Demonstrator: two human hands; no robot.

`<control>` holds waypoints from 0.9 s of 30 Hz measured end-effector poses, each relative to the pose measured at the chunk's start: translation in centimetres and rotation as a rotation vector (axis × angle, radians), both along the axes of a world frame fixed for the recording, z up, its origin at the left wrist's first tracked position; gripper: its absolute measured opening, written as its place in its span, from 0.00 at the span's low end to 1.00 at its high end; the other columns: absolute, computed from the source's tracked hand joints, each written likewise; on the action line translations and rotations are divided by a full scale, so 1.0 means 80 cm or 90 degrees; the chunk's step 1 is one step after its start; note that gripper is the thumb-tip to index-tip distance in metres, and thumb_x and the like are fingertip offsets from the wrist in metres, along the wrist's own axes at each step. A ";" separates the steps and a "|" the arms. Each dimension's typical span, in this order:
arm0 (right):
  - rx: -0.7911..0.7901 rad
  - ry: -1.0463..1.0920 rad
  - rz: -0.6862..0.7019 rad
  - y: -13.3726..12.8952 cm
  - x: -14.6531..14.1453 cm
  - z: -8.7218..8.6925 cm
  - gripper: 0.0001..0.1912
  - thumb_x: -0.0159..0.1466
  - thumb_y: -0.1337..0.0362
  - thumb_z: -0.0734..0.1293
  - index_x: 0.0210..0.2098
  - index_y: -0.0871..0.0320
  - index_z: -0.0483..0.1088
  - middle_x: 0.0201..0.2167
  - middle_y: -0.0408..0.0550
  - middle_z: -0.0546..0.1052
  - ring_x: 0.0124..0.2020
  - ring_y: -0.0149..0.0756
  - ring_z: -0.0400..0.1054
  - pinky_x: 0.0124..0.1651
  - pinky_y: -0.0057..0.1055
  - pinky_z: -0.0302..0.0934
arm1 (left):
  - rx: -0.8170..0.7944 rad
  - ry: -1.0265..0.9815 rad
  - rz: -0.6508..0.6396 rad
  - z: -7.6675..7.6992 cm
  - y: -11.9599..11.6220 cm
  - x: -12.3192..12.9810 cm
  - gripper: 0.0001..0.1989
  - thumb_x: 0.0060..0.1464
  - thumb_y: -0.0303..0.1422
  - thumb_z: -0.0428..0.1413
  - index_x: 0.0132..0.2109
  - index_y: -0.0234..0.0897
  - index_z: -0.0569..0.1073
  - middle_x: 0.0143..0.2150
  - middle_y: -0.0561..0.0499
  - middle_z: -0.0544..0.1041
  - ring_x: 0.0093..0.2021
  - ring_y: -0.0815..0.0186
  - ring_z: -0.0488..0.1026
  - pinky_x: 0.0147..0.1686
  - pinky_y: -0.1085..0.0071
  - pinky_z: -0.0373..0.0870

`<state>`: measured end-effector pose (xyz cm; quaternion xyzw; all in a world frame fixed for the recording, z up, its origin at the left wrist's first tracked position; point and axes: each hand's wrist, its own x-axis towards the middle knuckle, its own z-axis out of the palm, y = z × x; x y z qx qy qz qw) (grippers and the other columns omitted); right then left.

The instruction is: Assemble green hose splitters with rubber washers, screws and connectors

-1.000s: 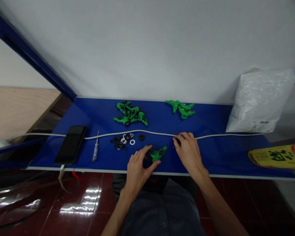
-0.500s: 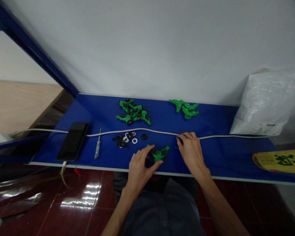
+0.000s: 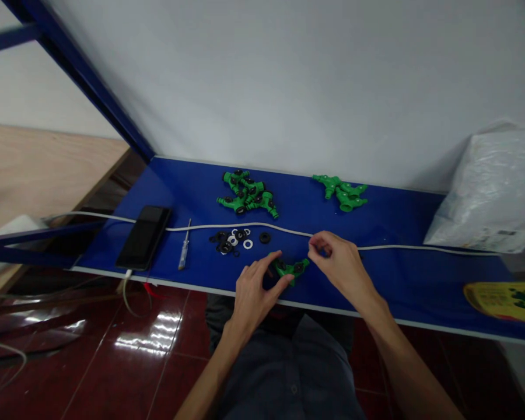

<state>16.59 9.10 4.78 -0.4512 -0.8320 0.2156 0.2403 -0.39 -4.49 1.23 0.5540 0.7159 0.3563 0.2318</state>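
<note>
A green Y-shaped hose splitter (image 3: 292, 269) with black valve knobs lies at the front of the blue table. My left hand (image 3: 254, 289) grips it from the left, between thumb and fingers. Close to the splitter's right outlet is my right hand (image 3: 343, 262), its thumb and index finger pinched together. Whatever those fingertips hold, if anything, is too small to make out. Behind the left hand lie loose black rings and white washers (image 3: 248, 244), with one black ring (image 3: 265, 237) apart from them.
Green splitters with black parts (image 3: 249, 192) are piled at the back; plain green ones (image 3: 341, 191) sit to their right. A white cable (image 3: 227, 225) crosses the table (image 3: 402, 291). Also there: a phone (image 3: 143, 236), a screwdriver (image 3: 184, 251), a plastic-wrapped package (image 3: 485, 186) and a yellow packet (image 3: 507, 300).
My right hand has come left across the table, up to the splitter's outlet, with its fingertips pinched. My left hand keeps its hold on the splitter. The camera view has shifted slightly.
</note>
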 end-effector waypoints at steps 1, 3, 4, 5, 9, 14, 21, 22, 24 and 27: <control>-0.021 0.034 0.007 -0.006 -0.005 0.003 0.04 0.63 0.66 0.65 0.33 0.56 0.72 0.28 0.45 0.77 0.28 0.35 0.73 0.36 0.32 0.69 | 0.005 -0.004 0.005 0.000 0.001 0.000 0.24 0.62 0.40 0.63 0.63 0.50 0.71 0.50 0.51 0.83 0.46 0.60 0.79 0.54 0.58 0.70; -0.061 0.095 0.021 -0.018 -0.013 0.006 0.05 0.64 0.64 0.65 0.35 0.56 0.73 0.29 0.45 0.79 0.29 0.35 0.75 0.35 0.31 0.71 | 0.021 -0.006 0.014 -0.001 0.002 0.001 0.20 0.62 0.39 0.63 0.61 0.50 0.73 0.52 0.51 0.83 0.46 0.61 0.79 0.53 0.59 0.70; -0.079 0.121 0.029 -0.024 -0.017 0.006 0.05 0.65 0.64 0.65 0.37 0.56 0.73 0.31 0.46 0.80 0.30 0.35 0.77 0.36 0.30 0.72 | 0.030 -0.007 0.017 -0.002 0.003 0.001 0.19 0.63 0.38 0.63 0.60 0.50 0.74 0.53 0.52 0.82 0.47 0.61 0.80 0.53 0.59 0.70; -0.093 0.142 0.038 -0.029 -0.021 0.005 0.06 0.66 0.64 0.65 0.39 0.57 0.74 0.32 0.46 0.81 0.32 0.35 0.78 0.37 0.30 0.73 | 0.037 -0.009 0.017 -0.002 0.003 0.002 0.18 0.63 0.38 0.62 0.59 0.50 0.75 0.54 0.51 0.82 0.47 0.61 0.80 0.53 0.60 0.71; -0.111 0.186 0.074 -0.045 -0.028 0.001 0.06 0.67 0.64 0.67 0.41 0.55 0.77 0.38 0.47 0.83 0.37 0.36 0.79 0.42 0.31 0.74 | 0.063 -0.029 0.011 -0.004 0.004 0.001 0.16 0.62 0.36 0.63 0.57 0.49 0.77 0.56 0.51 0.82 0.51 0.61 0.80 0.53 0.61 0.72; -0.079 0.198 0.096 -0.058 -0.032 0.001 0.06 0.67 0.66 0.68 0.38 0.54 0.78 0.36 0.47 0.83 0.39 0.38 0.78 0.44 0.35 0.73 | 0.074 -0.052 0.003 -0.003 0.004 -0.002 0.16 0.63 0.34 0.62 0.57 0.48 0.77 0.58 0.51 0.81 0.57 0.60 0.78 0.55 0.61 0.73; -0.019 0.198 0.104 -0.064 -0.034 -0.005 0.07 0.68 0.68 0.67 0.40 0.53 0.79 0.36 0.46 0.83 0.39 0.39 0.76 0.43 0.36 0.73 | 0.075 -0.071 -0.001 -0.002 0.004 -0.003 0.15 0.63 0.32 0.61 0.56 0.46 0.77 0.59 0.49 0.80 0.59 0.60 0.77 0.57 0.61 0.72; -0.011 0.196 0.106 -0.065 -0.034 -0.006 0.07 0.68 0.68 0.67 0.40 0.53 0.79 0.36 0.46 0.83 0.39 0.39 0.76 0.43 0.36 0.73 | 0.075 -0.072 -0.001 -0.003 0.004 -0.002 0.15 0.63 0.32 0.62 0.56 0.47 0.77 0.59 0.50 0.80 0.59 0.60 0.77 0.57 0.61 0.72; 0.005 0.191 0.109 -0.067 -0.031 -0.008 0.07 0.69 0.68 0.67 0.40 0.53 0.79 0.37 0.46 0.83 0.39 0.39 0.76 0.43 0.37 0.72 | 0.077 -0.071 0.001 -0.004 0.004 -0.002 0.16 0.62 0.32 0.62 0.56 0.47 0.77 0.59 0.50 0.80 0.59 0.60 0.77 0.57 0.61 0.72; 0.029 0.182 0.116 -0.070 -0.028 -0.011 0.07 0.69 0.69 0.68 0.41 0.53 0.79 0.37 0.47 0.84 0.40 0.39 0.76 0.46 0.39 0.72 | 0.082 -0.068 0.000 -0.006 0.003 -0.002 0.16 0.62 0.32 0.62 0.56 0.47 0.77 0.58 0.50 0.81 0.58 0.60 0.77 0.58 0.62 0.72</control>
